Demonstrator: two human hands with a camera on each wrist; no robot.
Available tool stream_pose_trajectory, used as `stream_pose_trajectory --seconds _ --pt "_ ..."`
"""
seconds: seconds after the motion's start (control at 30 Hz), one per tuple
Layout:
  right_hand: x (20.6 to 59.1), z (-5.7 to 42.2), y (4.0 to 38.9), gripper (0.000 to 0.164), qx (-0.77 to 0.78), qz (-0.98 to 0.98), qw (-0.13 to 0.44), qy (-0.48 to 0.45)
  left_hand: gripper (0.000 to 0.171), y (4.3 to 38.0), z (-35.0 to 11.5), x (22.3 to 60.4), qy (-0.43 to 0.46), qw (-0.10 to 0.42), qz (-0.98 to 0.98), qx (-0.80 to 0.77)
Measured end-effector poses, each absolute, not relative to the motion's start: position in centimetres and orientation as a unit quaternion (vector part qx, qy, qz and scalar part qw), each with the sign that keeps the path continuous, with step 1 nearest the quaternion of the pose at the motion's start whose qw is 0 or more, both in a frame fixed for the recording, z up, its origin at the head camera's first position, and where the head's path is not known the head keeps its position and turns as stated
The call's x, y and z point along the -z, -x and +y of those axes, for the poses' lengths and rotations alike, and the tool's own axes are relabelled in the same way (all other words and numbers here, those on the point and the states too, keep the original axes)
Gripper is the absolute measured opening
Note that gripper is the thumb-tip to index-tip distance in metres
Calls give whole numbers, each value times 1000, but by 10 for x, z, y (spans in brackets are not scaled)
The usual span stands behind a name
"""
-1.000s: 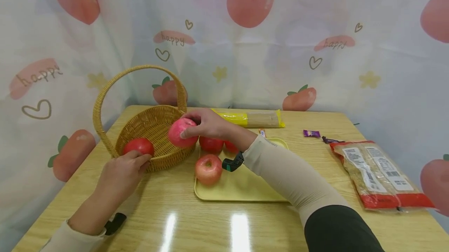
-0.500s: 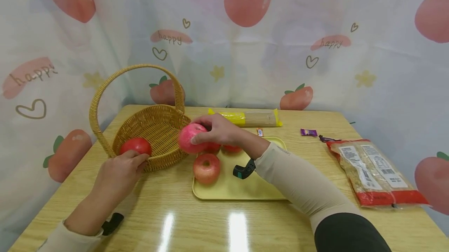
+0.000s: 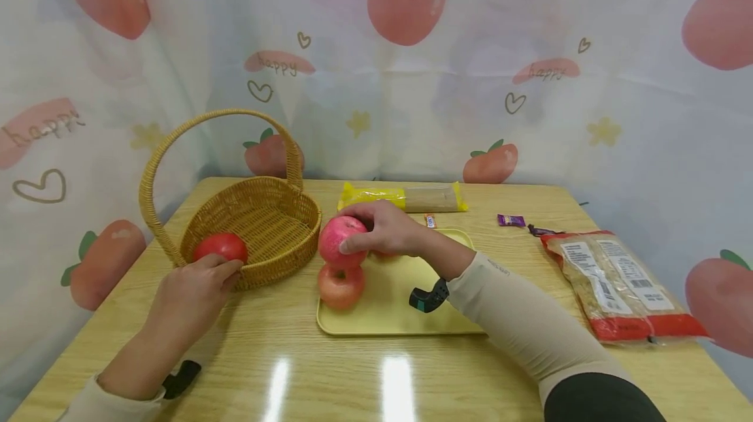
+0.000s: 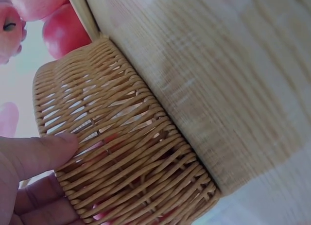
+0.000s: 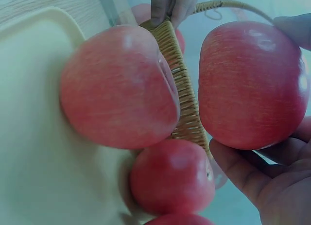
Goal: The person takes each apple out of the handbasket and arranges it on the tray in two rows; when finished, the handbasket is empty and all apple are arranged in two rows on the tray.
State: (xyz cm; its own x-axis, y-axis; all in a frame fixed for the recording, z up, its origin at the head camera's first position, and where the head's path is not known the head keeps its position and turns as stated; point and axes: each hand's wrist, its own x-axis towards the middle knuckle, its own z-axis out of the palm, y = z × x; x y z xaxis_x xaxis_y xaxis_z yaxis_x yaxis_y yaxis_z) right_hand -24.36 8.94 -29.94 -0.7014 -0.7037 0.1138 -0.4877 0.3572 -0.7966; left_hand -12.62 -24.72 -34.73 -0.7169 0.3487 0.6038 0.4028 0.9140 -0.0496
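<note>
My left hand [image 3: 191, 294] pinches the near rim of a wicker basket [image 3: 285, 270], the thumb outside its wall in the left wrist view. Inside the basket, beside those fingers, lies a red apple [image 3: 220, 247]. A pinkish-red apple [image 3: 341, 242] is held in my right hand [image 3: 391, 232], thumb on one side and fingers on the other, over the left end of a yellow tray [image 3: 406, 308]. Just below it, a paler apple [image 3: 340, 290] sits on the tray. The right wrist view shows another red apple [image 5: 172, 176] beyond, mostly hidden by my hand in the head view.
A yellow-ended packet of noodles [image 3: 406, 198] lies at the table's back. Small wrapped sweets, one purple [image 3: 510, 220], lie right of it. A large clear bag with red ends [image 3: 623, 285] occupies the right side. A printed curtain [image 3: 447, 108] hangs behind the table.
My right hand has carried the pinkish apple rightward, from the basket's right rim to over the tray. My left hand keeps its hold on the basket rim. The head view has shifted slightly.
</note>
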Motion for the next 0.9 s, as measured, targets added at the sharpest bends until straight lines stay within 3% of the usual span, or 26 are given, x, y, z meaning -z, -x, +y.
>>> stream_pose_trajectory --seconds 0.23,0.77,0.9 --pt "303 103 238 57 456 809 133 346 24 126 -249 346 205 318 -924 48" --pt "318 137 230 47 412 836 131 340 23 125 -249 345 198 298 -933 45" --pt "322 145 229 53 395 849 124 329 24 126 -250 346 204 305 -929 45"
